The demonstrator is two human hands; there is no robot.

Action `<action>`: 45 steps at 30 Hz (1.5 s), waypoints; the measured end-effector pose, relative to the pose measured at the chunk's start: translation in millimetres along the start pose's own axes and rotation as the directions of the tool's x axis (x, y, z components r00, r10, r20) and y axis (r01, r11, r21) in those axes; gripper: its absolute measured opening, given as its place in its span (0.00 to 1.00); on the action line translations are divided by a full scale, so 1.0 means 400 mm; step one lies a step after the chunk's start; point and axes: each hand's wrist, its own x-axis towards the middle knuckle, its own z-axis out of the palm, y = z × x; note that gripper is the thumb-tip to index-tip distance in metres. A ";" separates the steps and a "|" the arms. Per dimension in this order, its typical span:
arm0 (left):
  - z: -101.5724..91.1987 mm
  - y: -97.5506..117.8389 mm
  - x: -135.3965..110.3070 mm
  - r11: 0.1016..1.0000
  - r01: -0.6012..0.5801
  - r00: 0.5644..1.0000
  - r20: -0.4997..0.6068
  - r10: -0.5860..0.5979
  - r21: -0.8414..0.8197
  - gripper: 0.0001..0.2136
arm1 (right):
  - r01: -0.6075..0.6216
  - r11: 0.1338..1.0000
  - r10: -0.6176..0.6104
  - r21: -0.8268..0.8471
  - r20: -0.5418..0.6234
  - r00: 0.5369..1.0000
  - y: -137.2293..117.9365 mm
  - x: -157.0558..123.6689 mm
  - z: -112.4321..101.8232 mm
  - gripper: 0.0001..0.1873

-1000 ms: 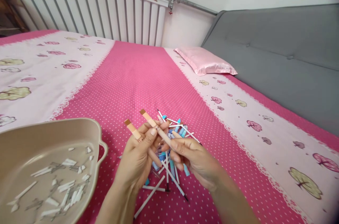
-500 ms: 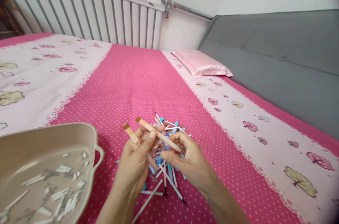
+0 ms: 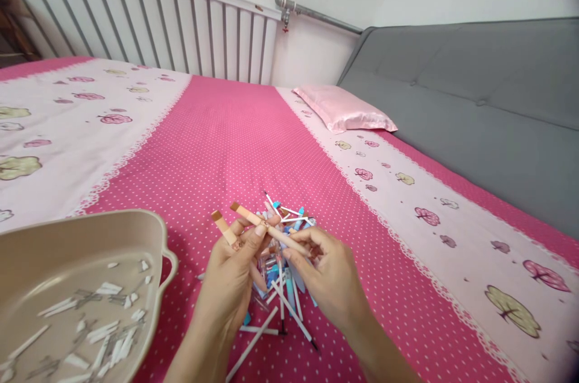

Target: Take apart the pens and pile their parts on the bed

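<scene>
My left hand (image 3: 235,277) is closed around two peach-coloured pens with brown ends (image 3: 226,229), which stick up and to the left. My right hand (image 3: 328,277) pinches the lower end of one of these pens (image 3: 289,244) between thumb and fingers. Both hands hover over a small heap of pens and pen parts (image 3: 284,286), white refills and blue caps, lying on the pink dotted bedsheet (image 3: 235,142).
A beige plastic basin (image 3: 90,232) with several white and grey pen pieces in it stands at the lower left. A pink pillow (image 3: 344,110) lies further up the bed, beside a grey sofa back (image 3: 474,105). A white radiator (image 3: 158,21) lines the far wall.
My right hand has slid up along the pen toward my left hand and closed on its lower end. The view has tilted down slightly since the oldest frame.
</scene>
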 end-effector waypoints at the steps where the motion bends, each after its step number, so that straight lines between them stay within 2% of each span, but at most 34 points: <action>1: 0.001 0.001 0.000 1.000 -0.001 1.000 -0.003 0.001 0.007 0.10 | -0.010 1.000 0.010 0.022 0.008 1.000 -0.001 -0.001 0.001 0.08; 5: 0.000 0.003 -0.001 0.999 -0.012 1.000 0.002 0.012 0.035 0.12 | -0.063 0.988 0.040 0.140 0.156 0.987 0.002 0.001 0.003 0.14; 7: -0.001 0.004 -0.002 0.999 -0.023 1.000 0.012 0.023 0.031 0.11 | -0.057 0.992 0.037 0.114 0.175 0.984 0.008 0.004 0.003 0.16; 10: -0.001 0.005 -0.003 0.999 -0.028 0.999 0.020 0.027 0.032 0.10 | -0.027 0.998 0.017 0.050 0.179 0.984 0.015 0.007 0.001 0.22; 12: 0.000 0.005 -0.003 0.999 -0.022 1.000 0.006 0.022 0.031 0.10 | -0.003 0.999 -0.004 0.041 0.170 0.986 0.015 0.008 -0.001 0.19; 16: 0.005 0.003 -0.001 1.000 -0.006 1.000 -0.027 0.007 0.019 0.10 | 0.021 1.000 -0.020 -0.011 0.043 0.999 0.012 0.004 -0.001 0.07; 19: 0.005 0.004 0.001 1.000 -0.008 0.999 -0.044 0.008 0.004 0.10 | 0.044 0.985 -0.065 -0.169 -0.121 0.990 0.011 0.001 0.004 0.02; 21: 0.001 0.006 0.004 1.000 -0.029 0.996 -0.084 0.029 -0.001 0.10 | 0.067 0.958 -0.131 -0.280 -0.218 0.967 0.012 0.003 0.003 0.04; 23: -0.007 0.008 0.007 0.998 -0.060 0.989 -0.132 0.060 0.002 0.09 | 0.076 0.935 -0.172 -0.346 -0.256 0.951 0.015 0.007 -0.006 0.06; 25: -0.015 0.006 0.010 0.998 -0.059 0.985 -0.158 0.064 0.036 0.10 | 0.044 0.927 -0.134 -0.373 -0.218 0.967 0.020 0.013 -0.024 0.05; 28: -0.022 0.000 0.012 0.988 -0.048 0.986 -0.149 0.071 0.150 0.11 | -0.048 0.925 0.001 -0.377 -0.124 0.992 0.032 0.025 -0.057 0.03; 33: -0.026 -0.009 0.012 0.904 -0.072 0.983 -0.126 0.137 0.421 0.11 | -0.121 0.926 0.098 -0.358 -0.082 0.992 0.041 0.035 -0.087 0.02; 37: -0.041 -0.023 0.018 0.795 -0.097 0.993 0.000 0.121 0.598 0.10 | -0.088 0.944 0.084 -0.317 -0.028 0.996 0.028 0.031 -0.090 0.02; 42: -0.047 -0.041 0.024 0.779 -0.055 0.998 0.059 0.024 0.624 0.14 | -0.043 0.966 0.045 -0.253 0.002 0.999 0.015 0.026 -0.086 0.03; 45: -0.044 -0.036 0.022 0.738 -0.043 0.994 0.100 -0.033 0.673 0.13 | -0.014 0.969 0.015 -0.248 0.002 1.000 0.014 0.026 -0.089 0.04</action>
